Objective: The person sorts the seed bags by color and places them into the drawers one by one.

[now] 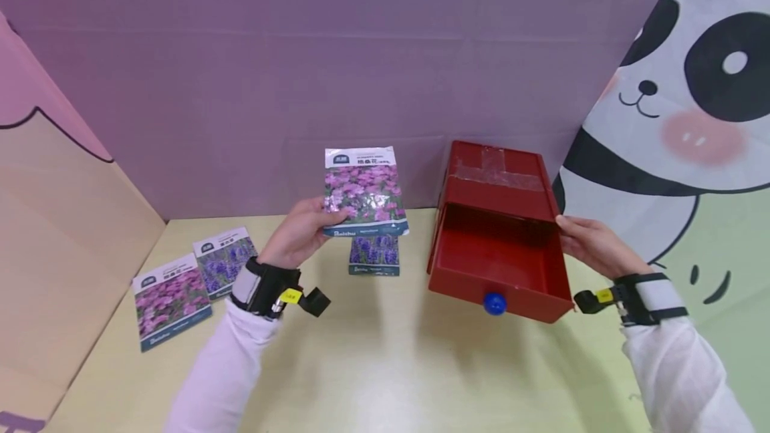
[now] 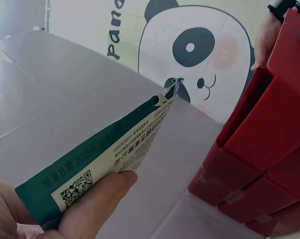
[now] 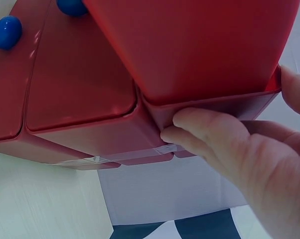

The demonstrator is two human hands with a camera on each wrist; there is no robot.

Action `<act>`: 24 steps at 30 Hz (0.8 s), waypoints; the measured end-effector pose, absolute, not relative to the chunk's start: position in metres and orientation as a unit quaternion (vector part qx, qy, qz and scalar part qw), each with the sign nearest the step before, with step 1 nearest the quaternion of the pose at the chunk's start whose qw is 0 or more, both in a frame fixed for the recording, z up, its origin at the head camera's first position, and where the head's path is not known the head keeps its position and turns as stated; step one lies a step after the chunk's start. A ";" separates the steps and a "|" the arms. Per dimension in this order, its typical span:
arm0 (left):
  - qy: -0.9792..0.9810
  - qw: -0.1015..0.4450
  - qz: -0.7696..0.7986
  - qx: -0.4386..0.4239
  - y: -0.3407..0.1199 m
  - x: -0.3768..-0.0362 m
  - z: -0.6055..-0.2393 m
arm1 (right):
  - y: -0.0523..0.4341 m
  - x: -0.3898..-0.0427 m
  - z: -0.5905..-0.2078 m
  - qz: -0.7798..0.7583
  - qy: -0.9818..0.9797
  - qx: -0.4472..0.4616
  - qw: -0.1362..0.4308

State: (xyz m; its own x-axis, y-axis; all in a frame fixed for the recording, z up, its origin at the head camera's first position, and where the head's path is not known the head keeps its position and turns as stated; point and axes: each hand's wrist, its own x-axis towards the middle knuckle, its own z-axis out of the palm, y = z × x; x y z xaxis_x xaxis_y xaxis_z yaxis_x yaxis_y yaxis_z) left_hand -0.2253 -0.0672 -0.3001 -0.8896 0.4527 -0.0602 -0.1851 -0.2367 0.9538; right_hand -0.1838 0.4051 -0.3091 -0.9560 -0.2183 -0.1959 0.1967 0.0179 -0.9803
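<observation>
My left hand holds up a seed packet printed with pink flowers, above the table's middle. In the left wrist view my thumb lies on the lower edge of the packet's back. To the right stands a red drawer cabinet with its top drawer pulled out and nothing inside; a blue knob is on the drawer's front. My right hand grips the cabinet's right side where the drawer comes out. In the right wrist view, its fingers curl under a red edge.
A purple-flower packet lies on the table below the raised one. Two more packets lie at the left. A purple wall closes the back, and a panda banner stands on the right.
</observation>
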 end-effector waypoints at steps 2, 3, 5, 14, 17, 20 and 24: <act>0.583 0.209 0.776 0.119 -0.062 -0.223 -0.299 | 0.405 -0.184 -0.309 -0.701 0.697 -0.010 0.148; 0.583 0.212 0.775 0.120 -0.060 -0.222 -0.298 | 0.405 -0.184 -0.309 -0.702 0.697 -0.011 0.147; 0.585 0.217 0.772 0.124 -0.056 -0.220 -0.298 | 0.405 -0.184 -0.309 -0.704 0.695 -0.013 0.148; 0.571 0.241 0.772 0.142 -0.039 -0.213 -0.294 | 0.405 -0.182 -0.309 -0.700 0.699 -0.002 0.145; 0.568 0.252 0.769 0.150 -0.033 -0.211 -0.293 | 0.404 -0.181 -0.309 -0.699 0.701 -0.001 0.144; 0.562 0.264 0.768 0.157 -0.028 -0.209 -0.292 | 0.404 -0.181 -0.309 -0.697 0.703 -0.003 0.142; 0.550 0.283 0.768 0.169 -0.019 -0.207 -0.291 | 0.404 -0.181 -0.309 -0.695 0.705 -0.004 0.140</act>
State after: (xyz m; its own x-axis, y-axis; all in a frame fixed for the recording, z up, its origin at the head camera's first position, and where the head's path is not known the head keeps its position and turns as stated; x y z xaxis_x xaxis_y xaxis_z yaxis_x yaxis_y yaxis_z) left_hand -0.2067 -0.0189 -0.2908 -0.7832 0.6196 -0.0520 -0.2485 -0.2352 0.9397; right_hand -0.1812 0.4042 -0.3093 -0.9607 -0.2004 -0.1920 0.1892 0.0333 -0.9814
